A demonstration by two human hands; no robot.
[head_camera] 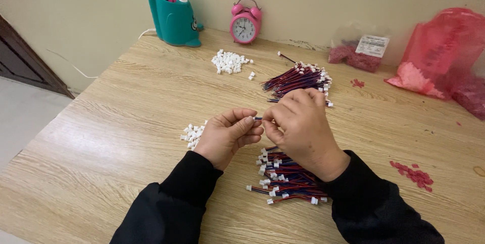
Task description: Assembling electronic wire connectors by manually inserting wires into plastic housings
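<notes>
Both hands meet over the middle of the wooden table (pixel 126 123), pinching one short wire (pixel 258 118) between them. Only a small stretch of the wire shows in the gap between the two hands: it looks thin and dark, with a pale bit at the left hand's fingertips. Its long axis runs level from left to right, one end toward each hand. Whether a plug already sits on either end cannot be told, since the fingers cover both.

The left hand (pixel 227 135) has thumb and forefinger closed on the wire's left end, the other fingers curled in. The right hand (pixel 300 130) is closed on the right end, knuckles up, fingers bunched tight.

Taking the pink alarm clock (pixel 245 21) at the table's back edge as the landmark: the held wire lies well in front of it and slightly to its right. A heap of small white plugs (pixel 230 62) lies just in front of the clock. A bundle of red and blue wires (pixel 298 78) lies in front of the clock and to its right, just behind the right hand. A second bundle with white plugs fitted (pixel 285 181) lies far in front of the clock, under the right wrist. A smaller scatter of white plugs (pixel 192 134) lies just left of the left hand. A teal pen holder (pixel 174 20) stands left of the clock; pink plastic bags (pixel 439 52) lie far to its right.
</notes>
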